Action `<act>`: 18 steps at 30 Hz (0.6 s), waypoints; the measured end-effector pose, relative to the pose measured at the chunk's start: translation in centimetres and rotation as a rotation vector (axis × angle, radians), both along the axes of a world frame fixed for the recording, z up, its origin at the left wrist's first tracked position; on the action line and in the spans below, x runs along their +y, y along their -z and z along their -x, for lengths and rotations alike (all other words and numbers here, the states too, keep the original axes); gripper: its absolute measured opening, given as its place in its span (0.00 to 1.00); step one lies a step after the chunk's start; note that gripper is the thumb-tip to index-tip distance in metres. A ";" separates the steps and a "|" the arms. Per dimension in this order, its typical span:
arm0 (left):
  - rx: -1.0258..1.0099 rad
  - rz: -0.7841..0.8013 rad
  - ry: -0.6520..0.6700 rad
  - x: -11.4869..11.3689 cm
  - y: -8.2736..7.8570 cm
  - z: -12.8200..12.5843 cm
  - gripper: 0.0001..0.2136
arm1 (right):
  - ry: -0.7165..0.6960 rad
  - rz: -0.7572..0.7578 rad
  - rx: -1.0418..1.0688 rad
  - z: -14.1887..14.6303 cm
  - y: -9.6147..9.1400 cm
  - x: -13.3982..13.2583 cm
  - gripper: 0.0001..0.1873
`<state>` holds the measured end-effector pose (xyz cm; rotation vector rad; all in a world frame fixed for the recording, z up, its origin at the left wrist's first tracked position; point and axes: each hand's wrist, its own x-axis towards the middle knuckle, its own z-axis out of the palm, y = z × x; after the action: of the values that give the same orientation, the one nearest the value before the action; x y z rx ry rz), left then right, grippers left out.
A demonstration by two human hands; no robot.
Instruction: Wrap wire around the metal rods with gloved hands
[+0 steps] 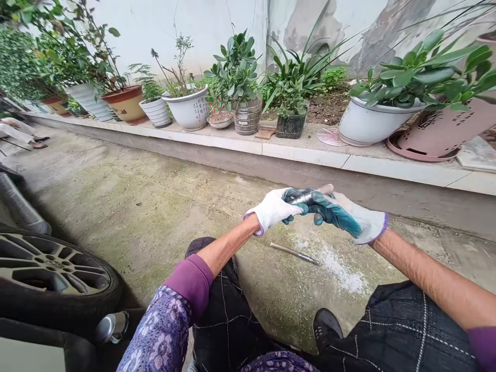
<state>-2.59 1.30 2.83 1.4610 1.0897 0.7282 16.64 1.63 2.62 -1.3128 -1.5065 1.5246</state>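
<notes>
My left hand (281, 206) wears a white work glove with a blue-green coated palm and a purple cuff. Its fingers are closed around the near end of a silver-shafted tool (304, 198). My right hand (343, 212), gloved the same way, grips the other end, where a pale, wood-coloured tip shows past the fingers. Both hands are close together, and the gloves hide much of the tool, so its exact kind is unclear. Below them a thin rod (292, 253), pale at one end and dark grey at the other, lies on the concrete beside scattered white flakes (344, 271).
A tiled ledge (302, 155) with several potted plants, including a white pot (189, 109) and a tilted pink pot (445, 124), runs along the wall. On my left are a car wheel (54, 263) and a metal cup (112, 326). Another person's legs (17, 133) show far left.
</notes>
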 end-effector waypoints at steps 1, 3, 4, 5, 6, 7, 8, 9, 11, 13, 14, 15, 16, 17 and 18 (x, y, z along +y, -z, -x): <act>0.007 -0.006 0.010 -0.1 0.0 -0.1 0.14 | -0.004 -0.003 0.016 0.1 0.0 0.0 0.30; 0.008 -0.008 0.021 -0.2 0.0 -0.4 0.13 | 0.006 0.004 0.029 0.2 0.3 0.1 0.31; 0.000 -0.005 0.029 -0.3 -0.1 -0.5 0.13 | 0.016 0.007 0.032 0.2 0.5 0.2 0.31; -0.012 0.003 0.042 -0.3 -0.2 -0.5 0.13 | 0.024 0.008 0.037 0.2 0.7 0.2 0.31; -0.032 0.019 0.060 -0.3 -0.4 -0.5 0.14 | 0.023 0.005 0.048 0.1 0.7 0.2 0.30; -0.061 0.049 0.080 -0.4 -0.5 -0.4 0.15 | 0.014 -0.004 0.068 0.0 0.7 0.1 0.29; -0.096 0.095 0.103 -0.4 -0.7 -0.2 0.15 | -0.008 -0.015 0.095 -0.1 0.5 -0.1 0.28; -0.133 0.150 0.127 -0.5 -0.9 0.0 0.16 | -0.036 -0.027 0.123 -0.2 0.2 -0.3 0.28; -0.203 0.261 0.179 -0.7 -1.3 0.6 0.16 | -0.095 -0.046 0.143 -0.5 -0.6 -0.9 0.28; -0.229 0.344 0.224 -1.1 -1.6 1.1 0.15 | -0.138 -0.059 0.140 -0.6 -1.5 -1.4 0.29; -0.228 0.376 0.247 -1.4 -1.8 1.2 0.15 | -0.151 -0.062 0.138 -0.7 -1.9 -1.6 0.28; -0.221 0.408 0.280 -1.8 -1.9 1.4 0.16 | -0.158 -0.062 0.139 -0.7 -2.2 -1.8 0.27; -0.211 0.437 0.326 -2.2 -2.0 1.4 0.17 | -0.163 -0.059 0.144 -0.8 -2.5 -1.9 0.27; -0.207 0.459 0.384 -2.6 -2.0 1.4 0.19 | -0.164 -0.056 0.153 -0.8 -2.6 -2.0 0.26; -0.215 0.472 0.446 -3.0 -2.0 1.3 0.19 | -0.169 -0.053 0.165 -0.9 -2.6 -2.1 0.26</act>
<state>-3.91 -1.69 4.86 1.1283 0.6735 0.2748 17.51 -0.42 5.25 -1.0241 -1.5723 1.6433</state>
